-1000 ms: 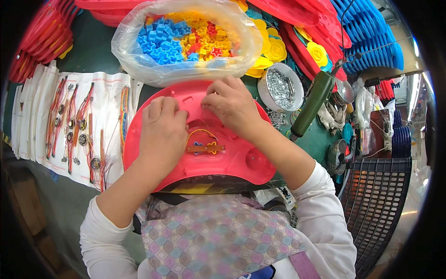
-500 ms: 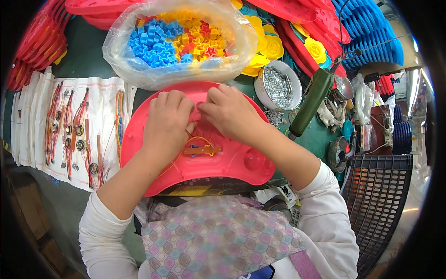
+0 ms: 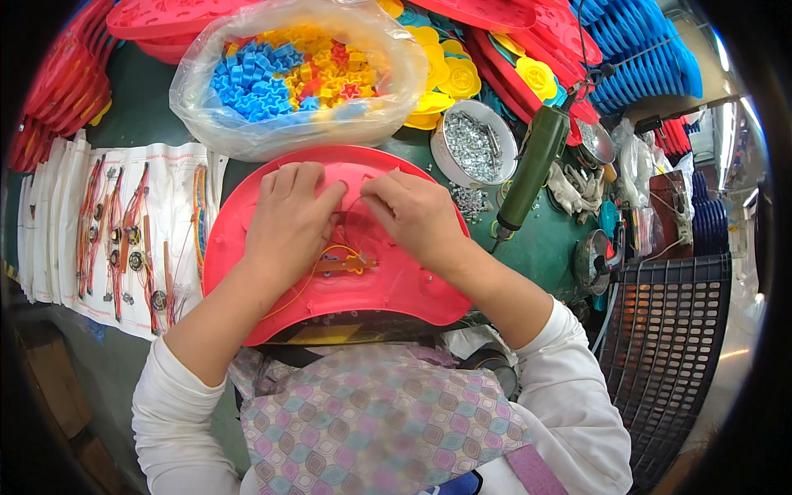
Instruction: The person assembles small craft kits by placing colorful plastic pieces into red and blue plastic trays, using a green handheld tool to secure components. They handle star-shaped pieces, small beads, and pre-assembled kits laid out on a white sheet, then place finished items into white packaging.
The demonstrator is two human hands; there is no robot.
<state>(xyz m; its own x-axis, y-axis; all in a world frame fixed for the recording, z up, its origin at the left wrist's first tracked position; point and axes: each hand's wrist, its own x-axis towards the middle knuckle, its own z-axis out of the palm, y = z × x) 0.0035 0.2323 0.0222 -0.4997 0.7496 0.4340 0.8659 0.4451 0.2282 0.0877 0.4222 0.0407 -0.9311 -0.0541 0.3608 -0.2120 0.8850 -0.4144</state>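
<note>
A red plastic shell (image 3: 396,293) with a curved front edge lies in front of me, its hollow inner side up. My left hand (image 3: 290,210) is over the shell's left half, fingers bent down; what its fingertips hold, if anything, is hidden. Across a small gap, my right hand (image 3: 410,216) pinches at what looks like a thin wire, though the tip is hard to make out. Below the hands, a narrow brown circuit strip (image 3: 334,266) sits inside the shell. A yellow wire (image 3: 299,290) loops from it past my left wrist.
Behind the shell stands a clear bag (image 3: 194,124) of blue, yellow and red star pieces. A white bowl of screws (image 3: 445,157) is to its right, beside a hanging green electric screwdriver (image 3: 532,161). Wired speakers (image 3: 135,261) lie on white sheets at left. A black crate (image 3: 660,346) stands right.
My hands have drawn slightly apart, opening a gap between left thumb and right fingers. The small red bit seen between them no longer shows. The whole scene has shifted a little left in view.
</note>
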